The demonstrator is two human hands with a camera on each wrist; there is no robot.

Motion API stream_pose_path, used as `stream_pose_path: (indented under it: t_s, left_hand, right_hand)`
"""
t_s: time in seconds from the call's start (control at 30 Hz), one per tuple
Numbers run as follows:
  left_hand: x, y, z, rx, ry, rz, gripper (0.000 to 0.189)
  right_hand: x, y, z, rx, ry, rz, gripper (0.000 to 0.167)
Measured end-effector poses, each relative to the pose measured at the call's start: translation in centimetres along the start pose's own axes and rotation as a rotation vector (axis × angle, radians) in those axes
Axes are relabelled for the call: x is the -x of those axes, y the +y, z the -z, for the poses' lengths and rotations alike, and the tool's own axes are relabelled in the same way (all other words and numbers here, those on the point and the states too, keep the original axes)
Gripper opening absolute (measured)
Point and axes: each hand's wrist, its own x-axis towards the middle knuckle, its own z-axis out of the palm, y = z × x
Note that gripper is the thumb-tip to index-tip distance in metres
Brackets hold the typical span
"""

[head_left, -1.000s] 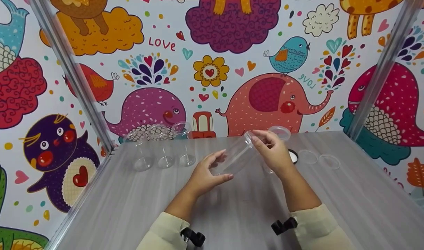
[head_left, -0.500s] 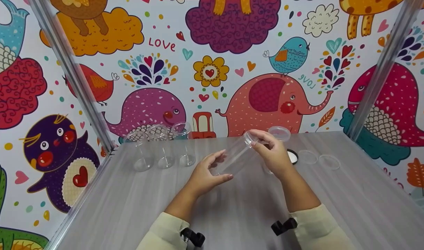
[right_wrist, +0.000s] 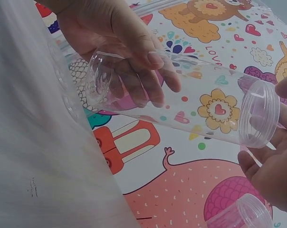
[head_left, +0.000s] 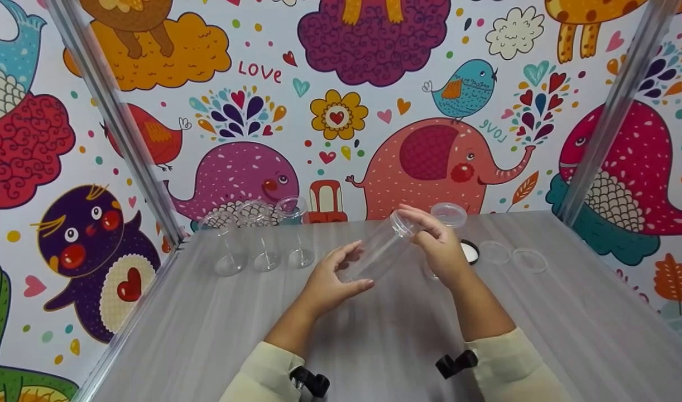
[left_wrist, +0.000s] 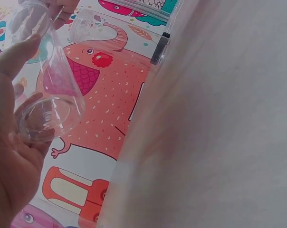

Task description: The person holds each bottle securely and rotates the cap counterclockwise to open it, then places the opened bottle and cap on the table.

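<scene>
A clear plastic jar tilts above the table, its ridged end up and to the right. Whether that end is bare thread or a clear screw lid, I cannot tell. My left hand holds the jar near its base, thumb on the near side and fingers curled behind. At the ridged end is my right hand, its fingers around the far side of the rim and its thumb close to the near side. Part of the right palm is hidden in the right wrist view.
Three clear jars stand upright at the back left. Another clear jar stands behind my right hand, partly hidden. To the right lie a black-rimmed white disc and two clear rings. Printed walls enclose the table.
My right hand's fingers have turned and shifted around the jar's ridged end, and the thumb has drawn back toward the right. The left hand and the jar hold nearly still.
</scene>
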Motion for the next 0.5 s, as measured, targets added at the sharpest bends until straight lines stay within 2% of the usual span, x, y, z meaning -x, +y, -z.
stream_pose_path:
  t_s: [0.1, 0.2, 0.37, 0.5]
  left_hand:
    - [0.0, -0.09, 0.01, 0.006, -0.003, -0.004, 0.084]
    - [0.04, -0.12, 0.02, 0.002, -0.005, -0.006, 0.084]
    - [0.07, -0.1, -0.01, 0.001, -0.007, -0.013, 0.083]
    - [0.05, 0.0, -0.07, 0.006, -0.011, -0.023, 0.084]
  right_hand:
    - [-0.02, -0.04, 0.03, 0.007, 0.001, 0.013, 0.043]
    - [-0.15, 0.03, 0.09, 0.067, 0.028, 0.014, 0.04]
    - [-0.41, 0.23, 0.11, 0.202, 0.105, -0.043, 0.044]
    - [-0.39, 0.22, -0.01, 0.248, 0.121, -0.079, 0.047]
